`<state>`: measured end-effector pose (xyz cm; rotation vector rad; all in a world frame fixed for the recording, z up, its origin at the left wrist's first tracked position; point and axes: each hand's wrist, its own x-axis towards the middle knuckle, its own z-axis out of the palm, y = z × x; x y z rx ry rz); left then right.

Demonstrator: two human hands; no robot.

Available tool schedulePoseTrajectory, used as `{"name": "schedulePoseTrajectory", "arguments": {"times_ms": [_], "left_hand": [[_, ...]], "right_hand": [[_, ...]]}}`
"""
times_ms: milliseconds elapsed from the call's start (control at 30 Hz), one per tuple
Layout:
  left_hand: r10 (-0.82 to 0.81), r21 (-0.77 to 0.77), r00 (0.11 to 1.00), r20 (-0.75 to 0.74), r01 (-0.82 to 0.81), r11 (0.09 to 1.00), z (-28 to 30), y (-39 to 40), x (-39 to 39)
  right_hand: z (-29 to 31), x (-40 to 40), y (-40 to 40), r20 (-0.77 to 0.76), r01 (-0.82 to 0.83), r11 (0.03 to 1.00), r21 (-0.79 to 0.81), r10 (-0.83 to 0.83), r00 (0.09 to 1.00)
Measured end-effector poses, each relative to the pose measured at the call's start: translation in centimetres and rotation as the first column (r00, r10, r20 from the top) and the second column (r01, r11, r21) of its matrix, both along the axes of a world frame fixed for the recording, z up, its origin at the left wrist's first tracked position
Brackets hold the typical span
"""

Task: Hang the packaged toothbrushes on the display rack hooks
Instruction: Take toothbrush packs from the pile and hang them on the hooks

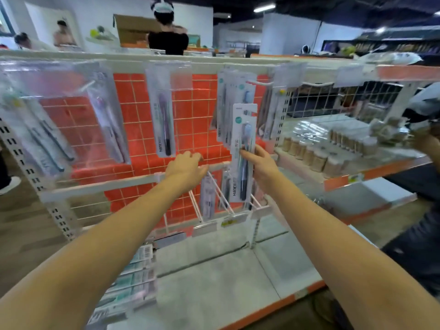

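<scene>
Your right hand (258,164) has its grip clamped on a packaged toothbrush (242,151), fingers curled round the lower half of the card, holding it upright in front of the red grid panel (133,120) of the display rack. The top of the pack sits just below a cluster of hanging packs (232,101) on an upper hook (258,82). Your left hand (185,169) rests on the white crossbar (107,184), fingers bent over its top edge; whether they truly grip the bar you cannot tell from here. More packs (164,108) hang further left along the upper rail. Below the crossbar, a few packs (207,198) hang on the lower hooks. A stack of packaged toothbrushes (133,277) lies on the bottom shelf (214,277).
</scene>
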<state>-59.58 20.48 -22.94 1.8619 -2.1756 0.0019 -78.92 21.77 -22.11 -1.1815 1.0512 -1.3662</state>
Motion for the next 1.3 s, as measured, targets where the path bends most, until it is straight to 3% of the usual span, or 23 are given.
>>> {"name": "schedulePoseTrajectory", "arguments": {"times_ms": [233, 567, 967, 1100, 1300], "left_hand": [[-0.009, -0.097, 0.995, 0.099, 0.018, 0.995, -1.0, -0.9, -5.8], [-0.031, -0.089, 0.997, 0.067, 0.037, 0.995, -0.3, -3.3, -6.4], [-0.071, -0.023, 0.991, 0.115, 0.074, 0.997, -2.2, -8.2, -5.4], [-0.033, -0.004, 0.995, 0.092, 0.033, 0.999, -3.1, -8.7, -4.7], [0.077, 0.053, 0.984, 0.159, -0.086, 0.995, -4.2, -9.0, -4.5]], "right_hand": [[1.6, -5.8, -1.4, -0.019, -0.068, 0.993, -0.102, 0.066, 0.998], [4.0, -7.8, -4.6, -0.04, -0.118, 0.981, -0.152, 0.113, 0.993], [3.8, -5.9, -8.2, -0.069, -0.148, 0.986, -0.071, 0.144, 0.987], [3.6, -4.8, -10.0, -0.058, -0.105, 0.994, -0.025, 0.103, 0.993], [3.3, -4.1, -12.3, -0.07, -0.182, 0.982, 0.05, 0.185, 0.98]]}}
